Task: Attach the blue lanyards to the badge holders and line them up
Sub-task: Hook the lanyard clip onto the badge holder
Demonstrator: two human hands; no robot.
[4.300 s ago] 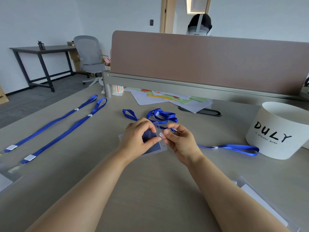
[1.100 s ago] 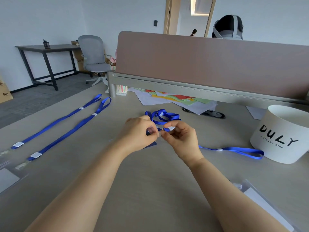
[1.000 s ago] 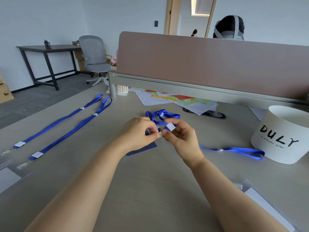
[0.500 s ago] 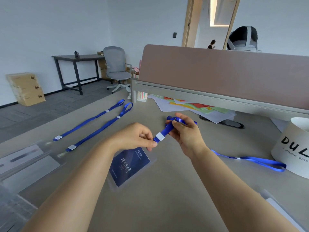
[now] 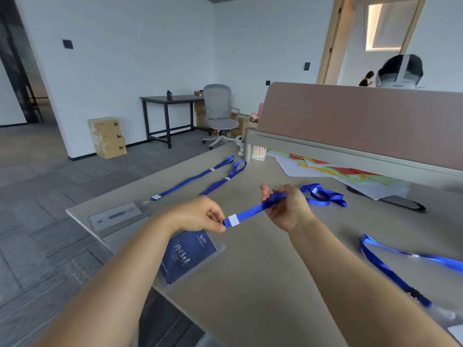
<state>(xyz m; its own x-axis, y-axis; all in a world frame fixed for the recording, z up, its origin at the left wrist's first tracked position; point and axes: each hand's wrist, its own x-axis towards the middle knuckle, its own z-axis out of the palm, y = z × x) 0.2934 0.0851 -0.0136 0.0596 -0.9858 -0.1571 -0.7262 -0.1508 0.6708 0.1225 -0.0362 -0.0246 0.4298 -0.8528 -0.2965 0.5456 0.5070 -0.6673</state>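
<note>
The blue lanyard (image 5: pixel 253 209) is stretched straight between both hands. Its white-tabbed end is pinched by the left grip (image 5: pixel 200 216), and its strap is clasped by the right grip (image 5: pixel 288 209) at 2 o'clock. The badge holder (image 5: pixel 188 254) is seen at 6 o'clock of the left grip, at the table (image 5: pixel 250 291) edge.

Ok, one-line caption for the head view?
Left hand pinches the lanyard at its clip end, right hand holds the strap taut above the desk; badge holder below.

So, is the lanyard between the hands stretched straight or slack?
Straight: the left hand pinches its clip end, the right hand grips the lanyard, taut between them. The rest lies bunched.
</note>
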